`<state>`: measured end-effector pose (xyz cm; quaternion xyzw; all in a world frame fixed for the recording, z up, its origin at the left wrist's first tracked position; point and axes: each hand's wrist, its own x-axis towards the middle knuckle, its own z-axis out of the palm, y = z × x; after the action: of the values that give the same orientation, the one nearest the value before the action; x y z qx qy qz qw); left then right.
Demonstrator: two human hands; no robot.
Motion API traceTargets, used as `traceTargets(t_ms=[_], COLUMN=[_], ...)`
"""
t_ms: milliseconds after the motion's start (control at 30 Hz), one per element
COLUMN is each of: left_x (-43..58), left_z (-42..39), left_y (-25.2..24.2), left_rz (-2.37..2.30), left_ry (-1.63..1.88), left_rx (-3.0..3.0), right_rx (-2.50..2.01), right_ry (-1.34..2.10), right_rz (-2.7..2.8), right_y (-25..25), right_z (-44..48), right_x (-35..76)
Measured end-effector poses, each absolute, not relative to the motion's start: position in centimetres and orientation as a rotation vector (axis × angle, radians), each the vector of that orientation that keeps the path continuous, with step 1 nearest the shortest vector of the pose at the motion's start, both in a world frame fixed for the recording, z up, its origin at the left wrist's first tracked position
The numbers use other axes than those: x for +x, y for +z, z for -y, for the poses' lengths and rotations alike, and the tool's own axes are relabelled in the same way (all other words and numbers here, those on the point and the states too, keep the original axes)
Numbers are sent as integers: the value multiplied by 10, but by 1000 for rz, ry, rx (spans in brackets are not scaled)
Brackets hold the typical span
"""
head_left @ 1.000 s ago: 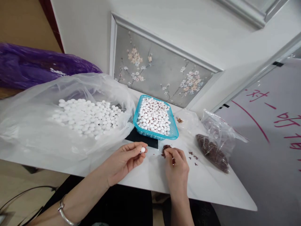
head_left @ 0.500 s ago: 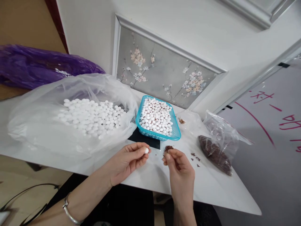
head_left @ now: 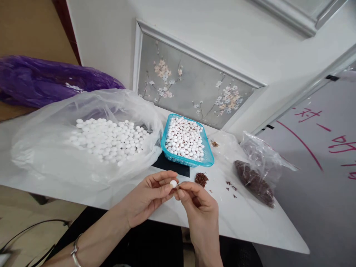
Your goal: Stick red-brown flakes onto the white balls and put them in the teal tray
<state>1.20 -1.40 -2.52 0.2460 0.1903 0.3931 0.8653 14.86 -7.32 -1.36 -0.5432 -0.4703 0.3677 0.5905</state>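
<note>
Between the thumb and fingers of my left hand (head_left: 151, 194) is a small white ball (head_left: 173, 184). My right hand (head_left: 198, 205) is pinched closed right beside that ball, its fingertips meeting the left ones; a tiny brown piece (head_left: 177, 187) seems to show at the pinch, mostly hidden. Just beyond the right hand lies a small heap of reddish-brown bits (head_left: 201, 179) on the table. Behind both hands stands a blue plastic basket (head_left: 208, 155) full of white balls (head_left: 185, 139), with brown bits showing among them.
A clear bag (head_left: 41, 148) of loose white balls covers the table's left, with a purple bag (head_left: 55, 76) behind. At right lie scattered brown bits (head_left: 230, 187) and a zip bag (head_left: 254, 183) of dark brown material. A whiteboard (head_left: 311, 178) stands beyond the white table (head_left: 264, 230).
My right hand has moved left from the brown heap to the white ball, uncovering the heap. My left hand keeps hold of the ball, nearly in place.
</note>
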Motion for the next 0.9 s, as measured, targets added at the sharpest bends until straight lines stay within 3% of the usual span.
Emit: traceTargets(t_ms=[900], left_x=[8], left_z=[18], left_y=[-24], left_rz=[-465], left_ry=[802], left_rx=[592], right_rx=[-1228], right_ry=[842], right_rz=[1093], right_y=[-14], right_z=[73], right_x=[132])
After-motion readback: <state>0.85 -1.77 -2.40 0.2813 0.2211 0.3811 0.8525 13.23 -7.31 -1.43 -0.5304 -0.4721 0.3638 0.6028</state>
